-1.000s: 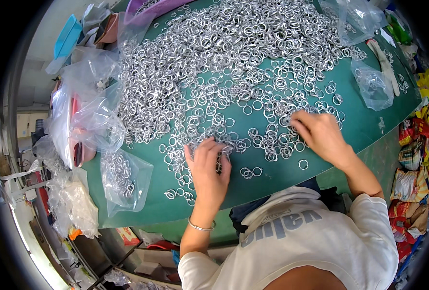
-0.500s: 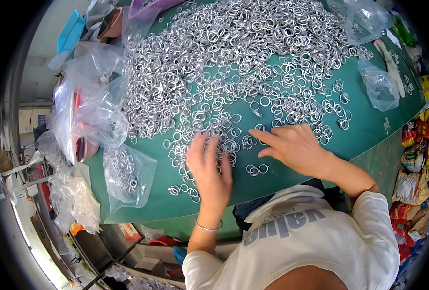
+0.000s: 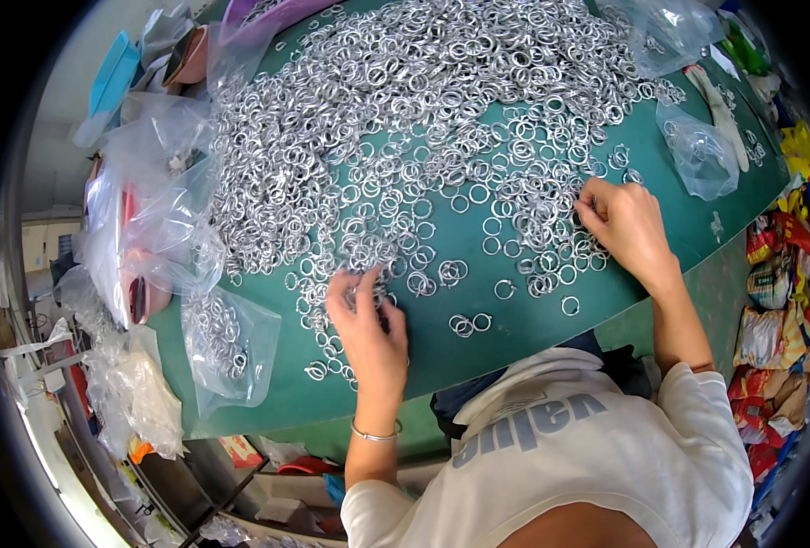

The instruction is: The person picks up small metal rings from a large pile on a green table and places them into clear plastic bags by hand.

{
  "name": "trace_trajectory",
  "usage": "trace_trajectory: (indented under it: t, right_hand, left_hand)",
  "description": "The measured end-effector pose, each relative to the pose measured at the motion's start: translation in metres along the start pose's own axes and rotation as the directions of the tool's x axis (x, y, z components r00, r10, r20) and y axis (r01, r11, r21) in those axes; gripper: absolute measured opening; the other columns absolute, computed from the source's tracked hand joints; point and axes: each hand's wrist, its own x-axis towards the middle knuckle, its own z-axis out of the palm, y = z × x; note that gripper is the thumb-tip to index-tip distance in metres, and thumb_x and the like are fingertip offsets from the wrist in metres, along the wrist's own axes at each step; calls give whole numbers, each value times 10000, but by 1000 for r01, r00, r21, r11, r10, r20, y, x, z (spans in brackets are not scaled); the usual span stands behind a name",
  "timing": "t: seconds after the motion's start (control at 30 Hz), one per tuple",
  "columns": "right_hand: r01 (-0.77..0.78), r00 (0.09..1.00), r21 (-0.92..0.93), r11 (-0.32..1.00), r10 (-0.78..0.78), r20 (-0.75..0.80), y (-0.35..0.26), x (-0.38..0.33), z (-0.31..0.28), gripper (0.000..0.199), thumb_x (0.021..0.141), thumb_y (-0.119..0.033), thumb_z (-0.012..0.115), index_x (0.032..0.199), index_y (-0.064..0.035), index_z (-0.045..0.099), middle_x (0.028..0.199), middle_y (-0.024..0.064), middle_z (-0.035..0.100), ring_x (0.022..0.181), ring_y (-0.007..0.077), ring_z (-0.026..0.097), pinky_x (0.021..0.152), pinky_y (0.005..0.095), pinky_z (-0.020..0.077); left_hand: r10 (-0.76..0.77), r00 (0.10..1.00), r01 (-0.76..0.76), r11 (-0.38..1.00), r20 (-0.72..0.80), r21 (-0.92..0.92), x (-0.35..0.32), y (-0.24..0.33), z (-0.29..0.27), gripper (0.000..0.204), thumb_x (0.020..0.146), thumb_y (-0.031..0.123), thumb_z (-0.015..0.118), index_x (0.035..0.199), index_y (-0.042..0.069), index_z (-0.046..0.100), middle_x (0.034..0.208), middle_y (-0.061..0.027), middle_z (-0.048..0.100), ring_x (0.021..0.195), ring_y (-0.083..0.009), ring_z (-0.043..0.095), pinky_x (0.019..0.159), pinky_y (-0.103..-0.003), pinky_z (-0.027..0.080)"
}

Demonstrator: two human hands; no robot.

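Observation:
Silver metal rings point(image 3: 441, 64) with small tabs are heaped thickly along the far side of the green table point(image 3: 505, 352) and thin out toward me. My left hand point(image 3: 368, 338), a bangle on its wrist, reaches into a loose cluster of rings at the near left, its fingers bent and apart. At the right edge of another cluster point(image 3: 551, 210) is my right hand point(image 3: 626, 224), its fingers curled in, with whatever they hold hidden. Between the hands lie a few stray rings point(image 3: 471, 324) and a single ring point(image 3: 504, 289).
A clear bag of rings point(image 3: 227, 352) lies at the left edge, beside crumpled plastic bags point(image 3: 163, 210). A purple basin point(image 3: 268, 23) stands at the far left. On the right are a clear bag point(image 3: 697, 155), a white glove point(image 3: 720, 114) and colourful packages point(image 3: 770, 301) past the table edge.
My right hand has moved right and away from the middle, and its pointing fingers have curled in. My left hand stays among the near-left rings. Several rings now lie farther right. The view has shifted slightly.

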Motion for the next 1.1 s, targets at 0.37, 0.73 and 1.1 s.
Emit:
trace_trajectory:
  t: [0.37, 0.73, 1.1]
  right_hand:
    - [306, 944, 7, 952, -305, 127, -22, 0, 6, 429, 691, 6, 514, 1085, -120, 626, 702, 131, 606, 600, 311, 601, 509, 419, 454]
    - [323, 903, 375, 869, -402, 154, -8, -9, -4, 188, 791, -66, 550, 954, -72, 643, 729, 172, 618, 617, 329, 598, 543, 420, 462]
    - [359, 921, -11, 933, -353, 166, -18, 6, 18, 164, 850, -216, 565, 848, -55, 597, 499, 136, 526, 489, 316, 569, 426, 423, 395]
  left_hand:
    - [301, 935, -299, 954, 188, -40, 49, 50, -1, 465, 785, -24, 576, 1236, 59, 496, 1345, -176, 377, 1241, -385, 348, 1020, -452, 291]
    - [510, 779, -496, 857, 365, -139, 92, 50, 49, 367, 776, -57, 527, 1133, 25, 537, 1247, -166, 434, 1212, -394, 375, 996, -454, 341]
    - [361, 926, -343, 927, 114, -150, 41, 20, 18, 235, 714, -102, 566, 925, 1, 583, 939, -122, 534, 887, -305, 526, 768, -386, 425]
